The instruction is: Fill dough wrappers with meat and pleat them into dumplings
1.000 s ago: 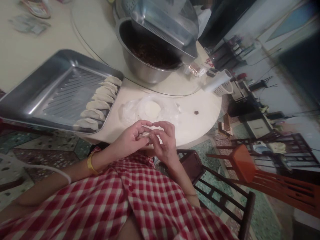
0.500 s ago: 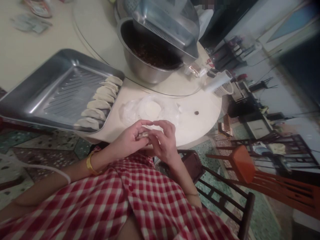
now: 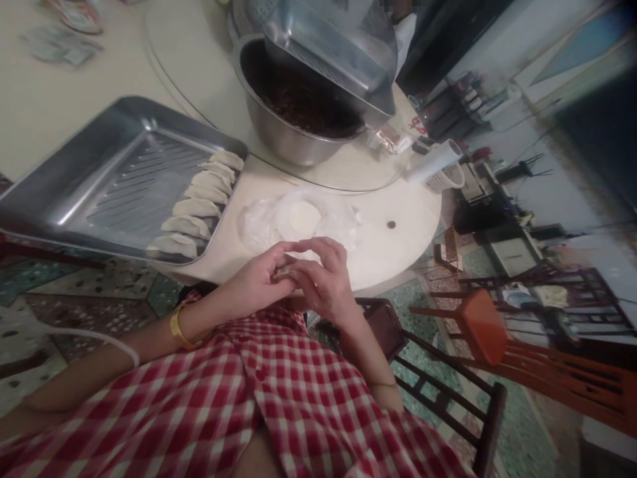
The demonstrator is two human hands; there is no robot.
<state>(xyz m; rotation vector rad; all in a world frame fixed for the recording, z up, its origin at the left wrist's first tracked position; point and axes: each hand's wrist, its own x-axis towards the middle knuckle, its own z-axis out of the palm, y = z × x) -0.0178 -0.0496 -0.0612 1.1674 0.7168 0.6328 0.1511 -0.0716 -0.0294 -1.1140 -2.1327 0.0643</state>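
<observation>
My left hand (image 3: 256,279) and my right hand (image 3: 323,282) meet at the near edge of the round table (image 3: 388,255), fingers pinched together on a small pale dumpling (image 3: 284,271) that is mostly hidden between them. A yellow bangle (image 3: 178,326) circles my left wrist. Just beyond my fingers lies a stack of round white wrappers (image 3: 303,217) on a plastic sheet. A steel tray (image 3: 99,176) at the left holds a row of several folded dumplings (image 3: 196,208) along its right side.
A big steel bowl of dark filling (image 3: 298,109) stands behind the wrappers, with another steel tray (image 3: 333,50) resting across its rim. A small white basket (image 3: 438,169) lies at the table's right edge. Wooden chairs (image 3: 497,345) stand to the right over a speckled floor.
My hands have shifted slightly up and toward the table while the fingers keep working the dumpling. Nothing else has moved.
</observation>
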